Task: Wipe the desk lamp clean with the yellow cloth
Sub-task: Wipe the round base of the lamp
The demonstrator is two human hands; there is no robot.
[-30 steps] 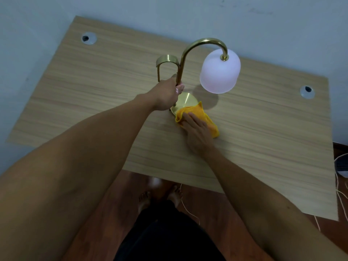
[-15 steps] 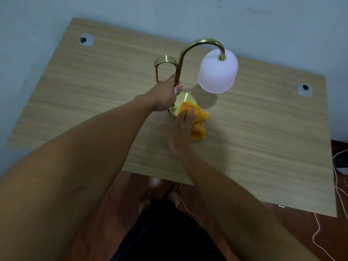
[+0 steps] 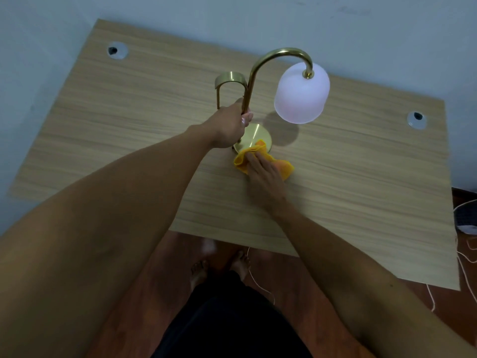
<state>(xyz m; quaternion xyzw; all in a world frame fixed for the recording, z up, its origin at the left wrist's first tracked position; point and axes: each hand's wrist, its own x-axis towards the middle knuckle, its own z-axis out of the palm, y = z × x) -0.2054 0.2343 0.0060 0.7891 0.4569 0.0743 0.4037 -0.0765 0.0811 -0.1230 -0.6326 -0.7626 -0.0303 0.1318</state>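
Note:
A brass desk lamp stands mid-desk, with a curved stem [image 3: 260, 65], a white glass shade [image 3: 300, 95] hanging at the right and a round brass base [image 3: 255, 135]. My left hand [image 3: 231, 125] is wrapped around the lower stem. The yellow cloth [image 3: 258, 158] lies crumpled over the front edge of the base and onto the desk. My right hand [image 3: 263, 174] presses flat on the cloth, fingers pointing toward the base.
The wooden desk [image 3: 361, 182] has two round cable holes, one back left [image 3: 117, 50] and one at the right [image 3: 416, 119]. A grey wall runs behind it. White cords [image 3: 464, 257] lie on the floor at the right. My bare feet show under the front edge.
My right hand and the cloth slid back and forth across the front of the base, now sitting slightly right and nearer. My left hand kept its hold on the stem.

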